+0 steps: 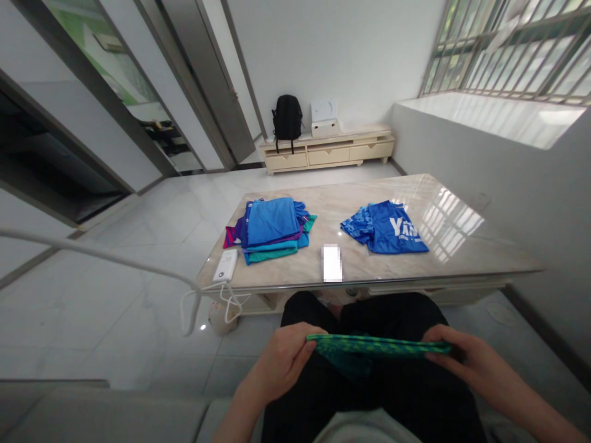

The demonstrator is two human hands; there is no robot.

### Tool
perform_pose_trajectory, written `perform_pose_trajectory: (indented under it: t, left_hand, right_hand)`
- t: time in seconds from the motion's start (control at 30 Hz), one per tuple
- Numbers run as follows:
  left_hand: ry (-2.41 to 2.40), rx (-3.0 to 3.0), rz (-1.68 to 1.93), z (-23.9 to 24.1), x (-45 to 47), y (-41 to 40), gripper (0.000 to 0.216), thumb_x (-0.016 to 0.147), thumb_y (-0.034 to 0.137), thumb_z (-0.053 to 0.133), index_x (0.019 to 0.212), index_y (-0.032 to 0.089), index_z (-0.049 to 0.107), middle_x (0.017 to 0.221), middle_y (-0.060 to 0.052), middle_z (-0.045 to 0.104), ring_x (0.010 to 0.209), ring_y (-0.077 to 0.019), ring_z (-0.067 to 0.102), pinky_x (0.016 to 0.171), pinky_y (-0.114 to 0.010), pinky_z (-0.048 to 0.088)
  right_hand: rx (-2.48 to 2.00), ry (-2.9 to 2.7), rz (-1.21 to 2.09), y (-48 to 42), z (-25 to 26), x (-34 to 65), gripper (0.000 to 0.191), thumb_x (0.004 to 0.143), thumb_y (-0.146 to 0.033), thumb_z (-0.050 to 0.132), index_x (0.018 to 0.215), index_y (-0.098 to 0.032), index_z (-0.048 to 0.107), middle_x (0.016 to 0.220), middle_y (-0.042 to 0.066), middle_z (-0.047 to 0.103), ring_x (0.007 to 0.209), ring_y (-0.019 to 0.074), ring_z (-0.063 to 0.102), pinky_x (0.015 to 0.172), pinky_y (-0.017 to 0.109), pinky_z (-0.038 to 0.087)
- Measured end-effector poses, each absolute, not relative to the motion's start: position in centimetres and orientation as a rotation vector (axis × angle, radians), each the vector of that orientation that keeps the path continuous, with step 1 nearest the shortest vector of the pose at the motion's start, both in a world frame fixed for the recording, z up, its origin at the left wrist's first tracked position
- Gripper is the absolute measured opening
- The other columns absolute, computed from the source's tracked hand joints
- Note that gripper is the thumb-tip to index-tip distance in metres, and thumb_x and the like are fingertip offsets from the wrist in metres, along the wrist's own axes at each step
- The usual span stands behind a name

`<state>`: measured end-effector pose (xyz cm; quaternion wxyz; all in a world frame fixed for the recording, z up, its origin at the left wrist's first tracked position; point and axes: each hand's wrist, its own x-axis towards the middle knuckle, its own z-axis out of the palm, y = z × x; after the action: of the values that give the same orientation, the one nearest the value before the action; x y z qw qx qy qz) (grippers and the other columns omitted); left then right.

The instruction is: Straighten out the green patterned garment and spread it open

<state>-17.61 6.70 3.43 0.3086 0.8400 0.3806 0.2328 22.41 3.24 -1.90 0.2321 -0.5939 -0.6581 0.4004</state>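
Note:
A green patterned piece of cloth, seen nearly edge-on, is stretched between my hands above my lap. My left hand pinches its left end between thumb and fingers. At the right end, my right hand grips the cloth the same way. Part of the cloth hangs down in the middle, darker green; what kind of garment it is cannot be made out. On the table in front lies a pile of folded clothes, blue on top. To its right is a blue shirt with white lettering, lying partly folded.
The marble-topped table has its near edge just beyond my knees. A white power bank with cables lies at its left, and a blurred-out white rectangle near the front edge. Behind stands a low cabinet with a black backpack.

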Motion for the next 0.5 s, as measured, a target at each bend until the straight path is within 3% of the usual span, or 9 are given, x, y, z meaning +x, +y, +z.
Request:
perform_pose_trajectory:
  t: [0.17,0.37,0.5]
  left_hand:
    - [1.029,2.256,0.596,3.3,-18.0,7.0,0.03,0.108,0.027,0.038,0.122,0.024,0.064,0.112,-0.002,0.074,0.104,-0.0162,0.069,0.092,-0.026,0.049]
    - [1.032,2.36,0.674,2.4,-18.8,7.4,0.026,0.107,0.023,0.042,0.126,0.023,0.061,0.115,-0.005,0.071,0.108,-0.017,0.067,0.093,-0.027,0.051]
    - [1.004,2.398,0.767,1.2,-18.7,7.5,0.021,0.106,0.019,0.046,0.116,0.021,0.063,0.109,-0.007,0.068,0.104,-0.0176,0.065,0.093,-0.029,0.051]
  right_hand:
    - [-1.714,-1.644,1.183,2.6,-2.4,22.8,0.028,0.082,-0.049,0.071,0.087,-0.021,0.068,0.063,0.0,0.063,0.058,0.0174,0.06,0.053,0.025,0.045]
    - [-1.658,-1.522,1.325,2.3,-0.3,22.5,0.044,0.085,-0.058,0.063,0.101,-0.017,0.071,0.063,0.004,0.069,0.062,0.0205,0.067,0.062,0.028,0.053]
    - [-1.706,-1.601,1.169,1.8,-0.1,22.5,0.039,0.088,-0.055,0.058,0.095,-0.02,0.073,0.07,0.004,0.071,0.067,0.0204,0.07,0.063,0.027,0.055]
